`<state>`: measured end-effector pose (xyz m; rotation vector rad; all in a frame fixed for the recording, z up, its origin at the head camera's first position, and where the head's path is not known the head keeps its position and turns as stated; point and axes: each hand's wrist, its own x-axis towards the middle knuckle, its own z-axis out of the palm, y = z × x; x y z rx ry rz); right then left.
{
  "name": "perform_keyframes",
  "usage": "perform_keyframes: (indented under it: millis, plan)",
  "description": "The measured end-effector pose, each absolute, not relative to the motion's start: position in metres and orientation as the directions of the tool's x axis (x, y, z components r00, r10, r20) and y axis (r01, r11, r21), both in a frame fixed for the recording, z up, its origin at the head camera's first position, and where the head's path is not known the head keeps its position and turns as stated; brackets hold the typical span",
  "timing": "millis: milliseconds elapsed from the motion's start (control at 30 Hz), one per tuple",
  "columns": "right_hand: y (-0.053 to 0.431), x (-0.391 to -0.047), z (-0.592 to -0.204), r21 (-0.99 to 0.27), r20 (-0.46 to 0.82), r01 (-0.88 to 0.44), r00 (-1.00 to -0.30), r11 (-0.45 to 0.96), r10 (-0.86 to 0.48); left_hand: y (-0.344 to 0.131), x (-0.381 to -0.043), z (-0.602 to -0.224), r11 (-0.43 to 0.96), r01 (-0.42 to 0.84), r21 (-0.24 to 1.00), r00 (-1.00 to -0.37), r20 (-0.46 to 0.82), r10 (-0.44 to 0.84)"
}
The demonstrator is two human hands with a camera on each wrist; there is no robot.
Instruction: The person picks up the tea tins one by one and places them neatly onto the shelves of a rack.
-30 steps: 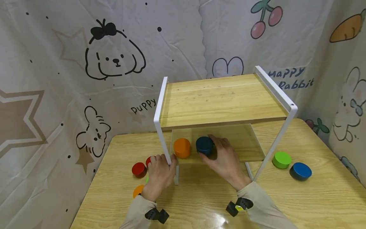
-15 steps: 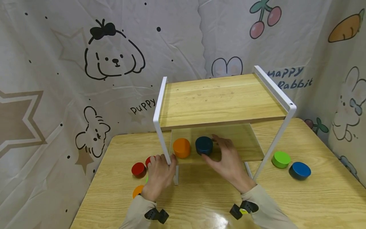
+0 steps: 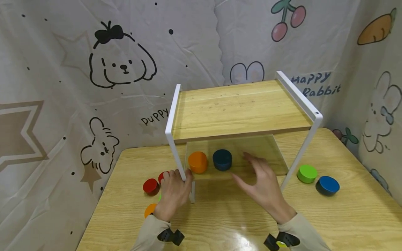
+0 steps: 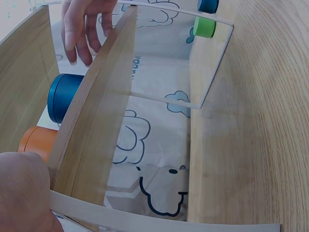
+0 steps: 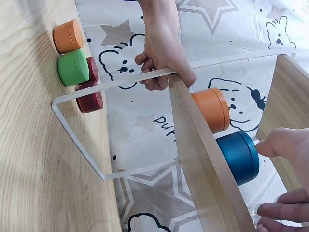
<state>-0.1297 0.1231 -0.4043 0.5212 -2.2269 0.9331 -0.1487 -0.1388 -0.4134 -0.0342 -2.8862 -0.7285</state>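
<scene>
A two-tier wooden shelf with a white metal frame stands on the table. On its lower board sit an orange round tin and, to its right, a dark blue round tin, apart from each other. My left hand grips the frame at the lower board's left front corner; its curled fingers show in the right wrist view. My right hand is over the lower board's front edge, right of the blue tin. Its fingers are spread and loosely bent, holding nothing. A gap separates it from the blue tin in the head view.
Left of the shelf are two red tins, a green tin and an orange tin. To the right, a green tin and a blue tin sit on the table. A printed curtain hangs behind.
My right hand has let go of the dark blue tin and moved right, towards the front. The tin stays on the lower board. My left hand keeps its grip on the frame.
</scene>
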Motion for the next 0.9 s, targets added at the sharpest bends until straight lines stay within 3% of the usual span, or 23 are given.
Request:
perform_keyframes:
  millis: [533, 900]
  plan:
    - [0.149, -0.092, -0.418, -0.479, 0.725, -0.569, -0.685, 0.668, -0.064, -0.139, -0.15, -0.416, 0.875, 0.095, 0.476, -0.978, 0.209, -0.008]
    - [0.189, -0.072, -0.456, -0.502, 0.625, -0.415, -0.781, 0.759, -0.013, -0.14, -0.149, -0.416, 0.867, 0.088, 0.49, -0.981, 0.193, -0.009]
